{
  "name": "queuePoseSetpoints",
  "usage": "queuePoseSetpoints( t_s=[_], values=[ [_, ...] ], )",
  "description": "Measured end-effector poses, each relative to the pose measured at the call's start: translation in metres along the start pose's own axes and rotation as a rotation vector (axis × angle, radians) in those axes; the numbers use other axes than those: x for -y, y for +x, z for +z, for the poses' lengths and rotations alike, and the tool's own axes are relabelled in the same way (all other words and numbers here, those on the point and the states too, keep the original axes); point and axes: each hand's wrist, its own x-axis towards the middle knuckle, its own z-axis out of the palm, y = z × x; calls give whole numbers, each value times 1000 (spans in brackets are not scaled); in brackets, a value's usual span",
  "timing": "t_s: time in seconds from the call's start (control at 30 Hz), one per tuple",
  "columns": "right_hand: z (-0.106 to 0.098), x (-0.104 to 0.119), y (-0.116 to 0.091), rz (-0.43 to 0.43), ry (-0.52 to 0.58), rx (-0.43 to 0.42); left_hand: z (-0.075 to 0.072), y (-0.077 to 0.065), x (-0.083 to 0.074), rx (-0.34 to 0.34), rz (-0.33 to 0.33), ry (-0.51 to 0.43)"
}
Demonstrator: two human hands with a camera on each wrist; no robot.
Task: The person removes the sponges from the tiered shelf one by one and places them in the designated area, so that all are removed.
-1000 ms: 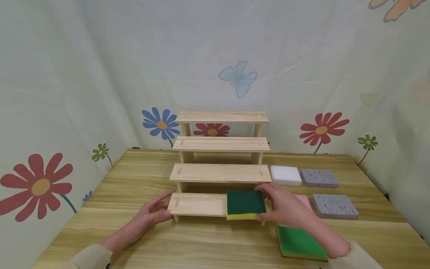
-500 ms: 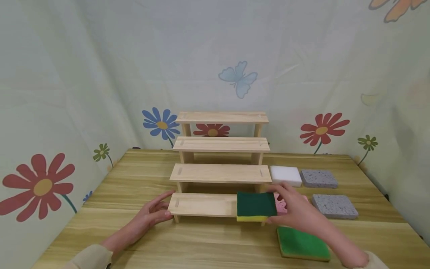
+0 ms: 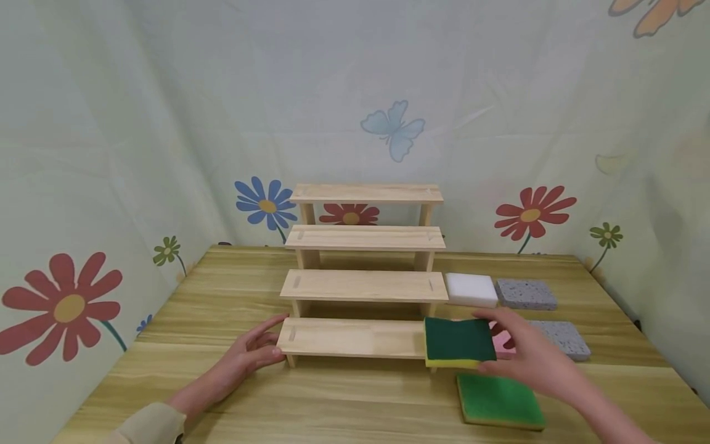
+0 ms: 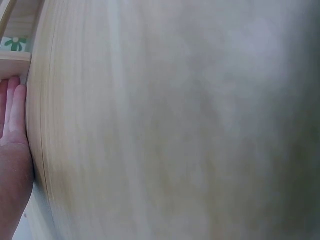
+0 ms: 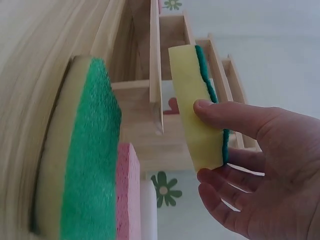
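A dark green and yellow sponge (image 3: pixel 459 342) is pinched between thumb and fingers of my right hand (image 3: pixel 527 351). It is lifted off the right end of the lowest step of a wooden tiered stand (image 3: pixel 360 338), partly past that end. The right wrist view shows the yellow side of the sponge (image 5: pixel 192 110) under my thumb, apart from the stand. My left hand (image 3: pixel 244 356) grips the left end of the lowest step, thumb at the front corner and index finger at the back. The left wrist view catches several fingers (image 4: pixel 17 107) at the step's end.
Right of the stand lie a green scouring sponge (image 3: pixel 499 401), a pink sponge (image 3: pixel 503 344) partly hidden by my right hand, a white sponge (image 3: pixel 471 290), and two grey speckled blocks (image 3: pixel 526 294). A flowered cloth (image 3: pixel 499 123) surrounds the wood-grain table (image 3: pixel 233 277).
My right hand has carried the dark green and yellow sponge rightward along the lowest step to past its right end. The left hand and the stand have stayed put.
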Motion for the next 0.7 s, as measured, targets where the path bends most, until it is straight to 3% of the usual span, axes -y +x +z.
queuePoseSetpoints(
  t_s=[0.7],
  values=[
    [-30, -77, -45, 67, -140, -85, 2, -1, -2, -10, -2, 20]
  ],
)
